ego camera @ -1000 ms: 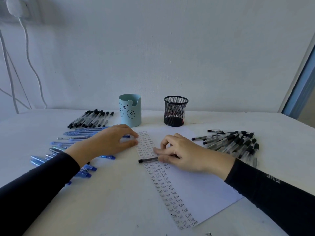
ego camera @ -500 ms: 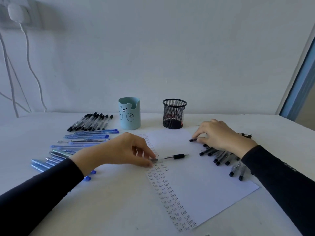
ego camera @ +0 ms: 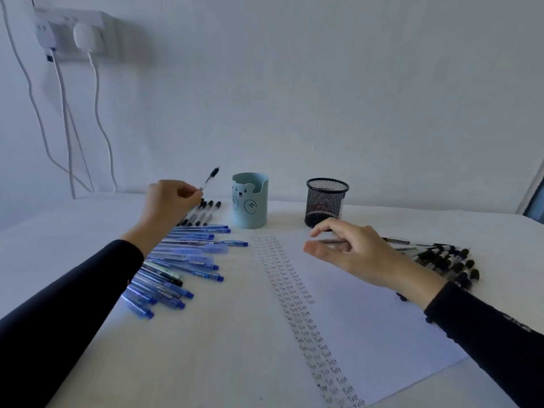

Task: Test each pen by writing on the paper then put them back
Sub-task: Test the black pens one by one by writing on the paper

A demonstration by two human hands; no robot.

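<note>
Just left of the cup (ego camera: 250,201), the left hand (ego camera: 170,201) pinches a raised pen (ego camera: 210,178), while right of it the right hand (ego camera: 353,251) holds a second pen (ego camera: 331,241) above the paper (ego camera: 368,319).

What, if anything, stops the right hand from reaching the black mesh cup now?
Nothing visible, so probably yes, it can reach. The right hand hovers just in front of the black mesh cup, with nothing standing between them. It seems to pinch a thin pen, so its fingers are not free.

Single head-worn wide-angle cam, looking forward and down across the bench (ego camera: 235,363) toward the wall (ego camera: 323,83). Close range; both forearms enter from the bottom corners.
</note>
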